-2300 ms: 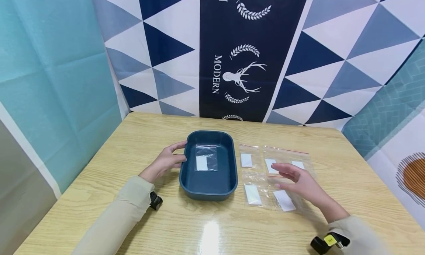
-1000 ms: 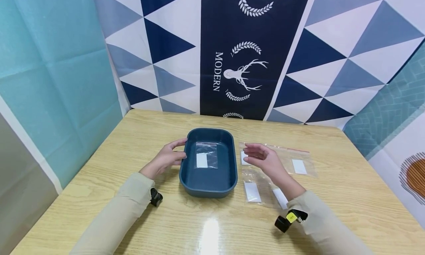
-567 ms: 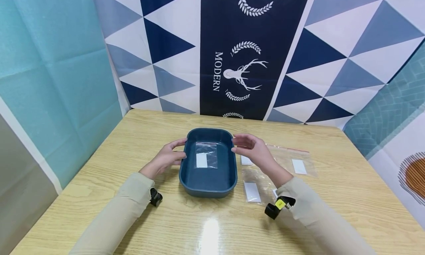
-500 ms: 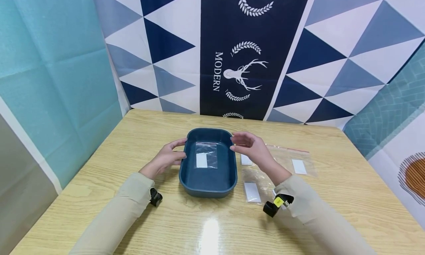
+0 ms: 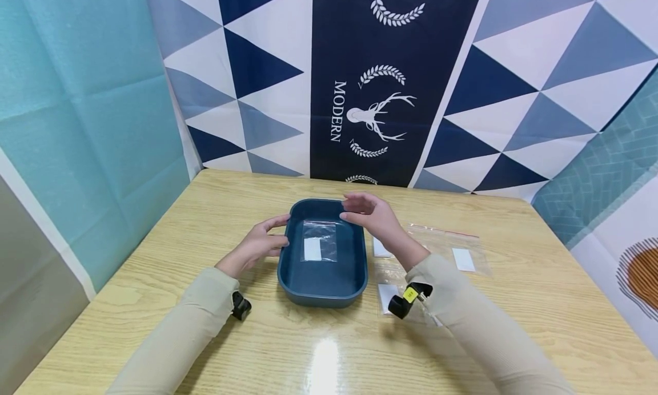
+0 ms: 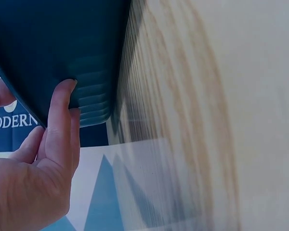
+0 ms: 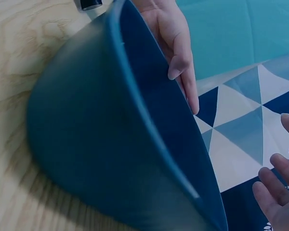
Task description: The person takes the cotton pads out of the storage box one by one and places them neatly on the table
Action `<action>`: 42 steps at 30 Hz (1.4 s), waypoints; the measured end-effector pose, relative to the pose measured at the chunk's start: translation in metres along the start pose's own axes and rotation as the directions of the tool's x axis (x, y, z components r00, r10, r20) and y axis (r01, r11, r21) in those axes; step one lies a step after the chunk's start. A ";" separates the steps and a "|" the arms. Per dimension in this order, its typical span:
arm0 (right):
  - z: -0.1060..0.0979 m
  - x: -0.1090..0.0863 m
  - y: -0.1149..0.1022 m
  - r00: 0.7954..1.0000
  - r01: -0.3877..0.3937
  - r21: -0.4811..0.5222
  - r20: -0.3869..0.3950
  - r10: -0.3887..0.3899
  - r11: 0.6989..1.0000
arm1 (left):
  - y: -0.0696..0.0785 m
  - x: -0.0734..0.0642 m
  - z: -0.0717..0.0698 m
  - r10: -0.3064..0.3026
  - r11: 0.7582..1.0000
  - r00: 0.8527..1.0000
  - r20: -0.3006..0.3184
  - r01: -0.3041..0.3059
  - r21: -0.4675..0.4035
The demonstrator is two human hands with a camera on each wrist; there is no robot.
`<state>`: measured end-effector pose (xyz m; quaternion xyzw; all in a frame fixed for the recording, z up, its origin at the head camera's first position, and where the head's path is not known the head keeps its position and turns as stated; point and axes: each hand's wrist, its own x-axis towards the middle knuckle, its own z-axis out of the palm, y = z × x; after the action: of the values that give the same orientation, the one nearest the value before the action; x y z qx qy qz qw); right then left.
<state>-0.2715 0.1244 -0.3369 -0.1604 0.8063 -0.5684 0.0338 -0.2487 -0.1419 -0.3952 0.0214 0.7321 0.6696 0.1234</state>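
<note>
A dark blue rectangular tray (image 5: 324,283) stands on the table, with a clear zip bag (image 5: 329,251) holding a white card lying flat inside. My left hand (image 5: 255,246) rests against the tray's left wall; the left wrist view shows its fingers (image 6: 59,113) touching the outside. Above the tray's far right corner hovers my right hand (image 5: 371,215), its fingers loosely bent. Nothing shows between those fingers in the right wrist view, where the hand (image 7: 282,192) appears beyond the rim. My right forearm covers part of the zip bags lying to the tray's right.
Several zip bags with white cards lie right of the tray, among them a far right bag (image 5: 464,260) and a near bag (image 5: 386,298). The wooden table (image 5: 247,349) ends at a patterned cloth (image 5: 267,98) behind. Each wrist wears a small black camera (image 5: 400,307).
My right hand has moved left from above the zip bags to the tray's far right corner. The left hand has stayed at the tray's left wall.
</note>
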 end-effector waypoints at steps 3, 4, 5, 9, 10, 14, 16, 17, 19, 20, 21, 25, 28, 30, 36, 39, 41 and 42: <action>0.005 0.006 -0.002 1.000 0.000 0.003 -0.004 0.000 1.000 | -0.001 0.000 0.000 -0.001 1.000 1.000 0.005 0.001 -0.001; 0.007 0.008 -0.003 1.000 -0.001 0.004 -0.005 0.001 1.000 | 0.000 0.000 0.000 -0.002 1.000 1.000 0.007 0.002 -0.002; 0.009 0.011 -0.003 1.000 -0.006 0.004 -0.006 0.006 1.000 | 0.000 0.000 0.000 -0.003 1.000 1.000 0.010 0.003 -0.005; 0.015 0.019 -0.003 1.000 -0.002 0.013 -0.005 0.002 1.000 | 0.003 -0.002 0.000 -0.015 1.000 1.000 0.018 0.015 -0.010; 0.017 0.020 -0.004 1.000 0.000 0.014 -0.006 0.000 1.000 | 0.006 -0.004 0.000 -0.014 1.000 1.000 0.019 0.015 -0.007; 0.023 0.028 -0.005 1.000 0.016 0.024 -0.018 -0.016 1.000 | 0.017 -0.014 0.004 -0.016 1.000 1.000 0.019 0.016 0.004; 0.027 0.031 -0.006 0.999 0.020 0.032 -0.026 -0.019 0.999 | 0.021 -0.018 0.005 -0.012 1.000 1.000 0.019 0.012 0.009; 0.029 0.033 -0.006 0.999 0.021 0.043 -0.030 -0.020 0.999 | 0.022 -0.019 0.005 -0.012 1.000 1.000 0.018 0.012 0.008; 0.032 0.037 -0.006 0.999 0.020 0.056 -0.039 -0.017 0.998 | 0.023 -0.020 0.006 -0.014 1.000 1.000 0.016 0.014 0.009; 0.034 0.039 -0.006 0.999 0.017 0.064 -0.043 -0.015 0.998 | 0.023 -0.020 0.006 -0.013 1.000 1.000 0.016 0.013 0.010; 0.036 0.041 -0.005 0.999 0.013 0.070 -0.047 -0.009 0.997 | 0.023 -0.020 0.006 -0.015 1.000 1.000 0.015 0.015 0.009; 0.042 0.047 -0.002 0.997 -0.015 0.078 -0.070 0.020 0.997 | 0.023 -0.019 0.006 -0.021 1.000 1.000 0.020 0.021 0.004; 0.047 0.052 0.000 0.996 -0.028 0.089 -0.087 0.036 0.996 | 0.024 -0.019 0.006 -0.020 1.000 1.000 0.023 0.020 0.000; 0.050 0.056 0.002 0.995 -0.036 0.097 -0.093 0.045 0.995 | 0.024 -0.019 0.006 -0.021 1.000 1.000 0.022 0.021 -0.001; 0.058 0.064 0.011 0.989 -0.108 0.056 -0.096 0.113 0.993 | 0.025 -0.019 0.005 -0.025 1.000 0.999 0.022 0.025 0.002; 0.062 0.064 0.018 0.988 -0.138 0.018 -0.067 0.139 0.990 | 0.021 -0.016 0.004 -0.024 1.000 1.000 0.018 0.024 -0.001; 0.063 0.064 0.022 0.987 -0.157 -0.021 -0.035 0.156 0.987 | 0.014 -0.010 0.002 -0.021 1.000 1.000 0.009 0.021 -0.005; 0.063 0.064 0.023 0.987 -0.161 -0.043 -0.021 0.160 0.986 | 0.010 -0.007 0.001 -0.017 1.000 1.000 0.008 0.018 -0.006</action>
<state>-0.3224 0.0548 -0.3720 -0.0908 0.8292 -0.5472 0.0690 -0.2431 -0.1415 -0.3842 0.0172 0.7298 0.6705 0.1321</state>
